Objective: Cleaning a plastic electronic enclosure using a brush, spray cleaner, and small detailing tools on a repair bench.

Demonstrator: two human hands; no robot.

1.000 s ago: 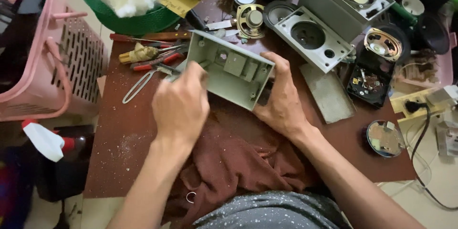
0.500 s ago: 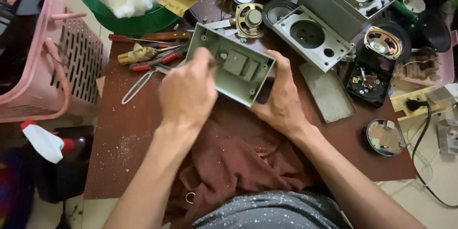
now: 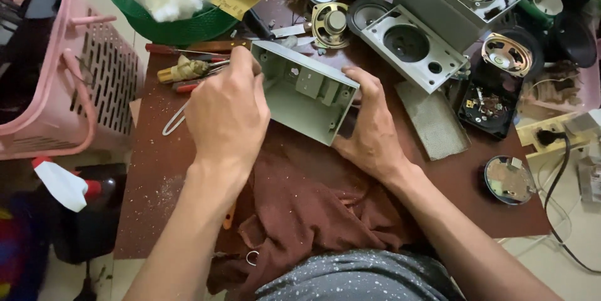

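Hands grip an open grey speaker housing (image 3: 307,97) above the bench's middle, its long axis slanting from far-left to near-right. Left hand (image 3: 228,113) clutches its far-left end; right hand (image 3: 369,129) clasps the near-right end. A yellow paper slip (image 3: 230,0) lies on the green basket (image 3: 188,25) at the far edge.

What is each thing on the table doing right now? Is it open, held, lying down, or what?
Grey speaker shell: open, hollow side up, tilted, held in both hands.
Left hand: gripping the shell's left end.
Right hand: gripping the shell's right end.
Grey front panel: lying flat, round holes empty.
Loose speaker cone: lying face up.
Green basket: upright, white stuffing inside.
Brown cloth: crumpled under the hands.
Pink basket: standing beside the table.
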